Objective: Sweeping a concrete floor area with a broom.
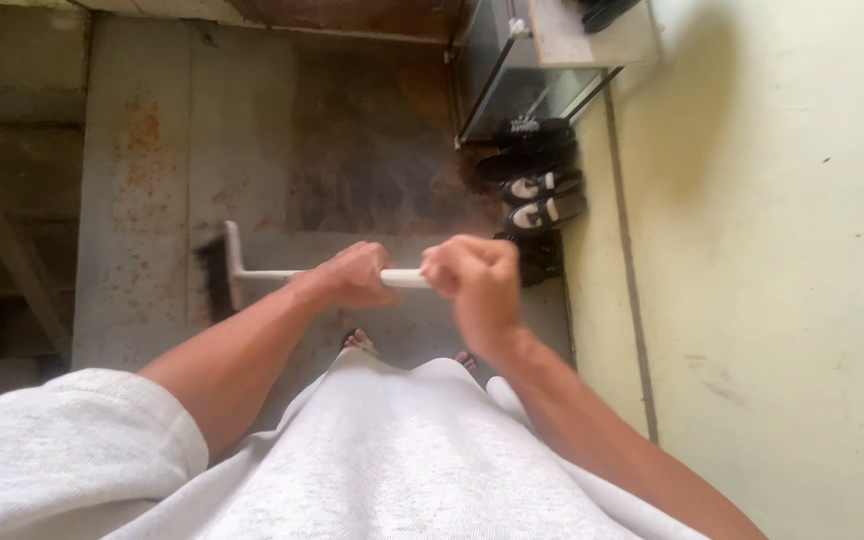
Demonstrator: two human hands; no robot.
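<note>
One head-worn camera looks steeply down, close over fingers [472,262] gripping at chest height, stained concrete floor [282,150] beyond.

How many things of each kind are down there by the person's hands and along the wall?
Brooms: 1, a white-handled broom gripped by the left hand and the right hand.
Shoes by the wall: at least 4, two black and white shoes and darker shoes; the dark ones are hard to separate.
Cabinets: 1, a glass-fronted cabinet.
Total: about 6.
</note>
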